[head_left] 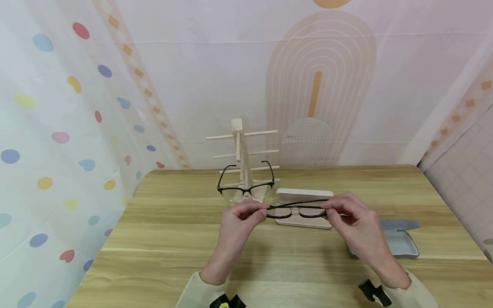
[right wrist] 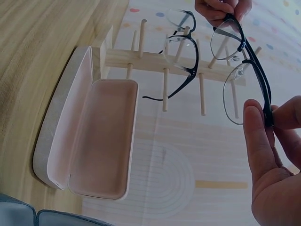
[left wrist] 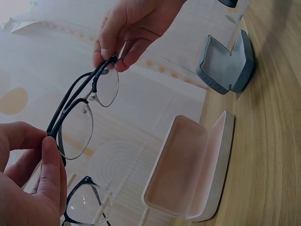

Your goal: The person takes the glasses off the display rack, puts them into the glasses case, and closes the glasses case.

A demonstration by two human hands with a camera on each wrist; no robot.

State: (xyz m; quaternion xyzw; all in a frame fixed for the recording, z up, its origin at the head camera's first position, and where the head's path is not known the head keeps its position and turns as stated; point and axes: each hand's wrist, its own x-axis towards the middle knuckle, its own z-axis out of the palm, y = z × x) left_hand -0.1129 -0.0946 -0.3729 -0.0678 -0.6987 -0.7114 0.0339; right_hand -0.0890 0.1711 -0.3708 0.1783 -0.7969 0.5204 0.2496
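A: What comes first on the left?
B: A dotted cloth (head_left: 77, 141), beside the counter (head_left: 173, 222). Then the wooden stand (head_left: 245, 159), with the hung pair (head_left: 247, 191), dark-rimmed, low on its pegs (head_left: 262, 133)
A: And the left hand (head_left: 239, 220)?
B: Nearer than the stand, thumb and fingers clamped on one end of the glasses (head_left: 295, 208), which stretch rightward from its fingertips
A: So where are they exactly?
B: Up off the counter, between the two hands, overlapping the pale case (head_left: 304, 196) in the head view. That case lies open, pinkish inside
A: How do they look?
B: Dark along the tops of the rims, thin metal below, with clear lenses, a slim metal bridge and little nose pads. The dark arms look folded along the front
A: And the right hand (head_left: 356, 222)?
B: Clamped as well: thumb and fingers pinch the other end, so the glasses lie to the left of its fingertips
A: Anything past it?
B: The grey case (head_left: 400, 244), open on the counter, partly hidden by that hand
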